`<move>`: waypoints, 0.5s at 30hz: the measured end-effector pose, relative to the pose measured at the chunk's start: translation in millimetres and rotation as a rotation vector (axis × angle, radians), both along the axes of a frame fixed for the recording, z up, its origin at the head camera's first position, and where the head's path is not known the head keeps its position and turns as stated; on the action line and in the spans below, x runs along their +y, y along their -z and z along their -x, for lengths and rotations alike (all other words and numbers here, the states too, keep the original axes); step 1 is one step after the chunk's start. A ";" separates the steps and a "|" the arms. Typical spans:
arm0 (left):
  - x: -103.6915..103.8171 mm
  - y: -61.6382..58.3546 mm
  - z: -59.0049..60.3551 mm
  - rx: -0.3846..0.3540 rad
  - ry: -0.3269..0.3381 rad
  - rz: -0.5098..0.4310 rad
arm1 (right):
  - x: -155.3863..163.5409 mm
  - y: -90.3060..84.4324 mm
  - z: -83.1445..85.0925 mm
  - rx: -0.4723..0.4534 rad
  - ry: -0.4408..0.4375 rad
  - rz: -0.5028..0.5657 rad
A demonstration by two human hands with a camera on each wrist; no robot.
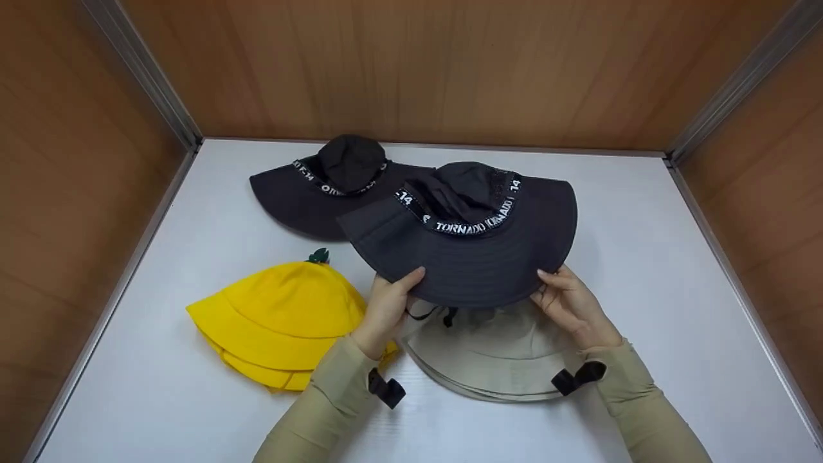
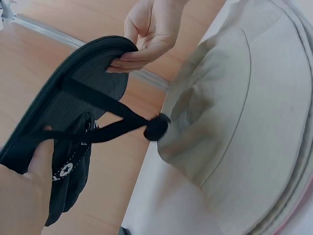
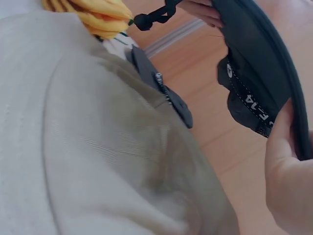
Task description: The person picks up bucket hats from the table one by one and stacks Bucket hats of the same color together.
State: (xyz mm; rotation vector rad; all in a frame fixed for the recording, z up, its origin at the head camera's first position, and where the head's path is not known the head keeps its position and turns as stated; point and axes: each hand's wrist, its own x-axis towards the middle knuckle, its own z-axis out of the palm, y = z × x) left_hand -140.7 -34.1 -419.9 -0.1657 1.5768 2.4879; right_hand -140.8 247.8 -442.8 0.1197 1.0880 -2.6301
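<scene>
Currently both hands, left (image 1: 386, 307) and right (image 1: 571, 302), pinch the black hat's (image 1: 469, 251) brim, raised over the beige hats (image 1: 495, 360) at 6 o'clock. Risk: dangling cord (image 2: 117, 125) may snag the stack.

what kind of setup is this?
Probably a staged recording booth, not a shop: a white tabletop boxed in by bare brown panel walls with metal corner rails, and only hats laid out.
</scene>
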 end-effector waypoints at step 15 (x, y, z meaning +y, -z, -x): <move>-9.2 -21.3 -3.6 0.131 0.074 0.057 | 30.8 0.7 9.7 -0.278 0.096 0.024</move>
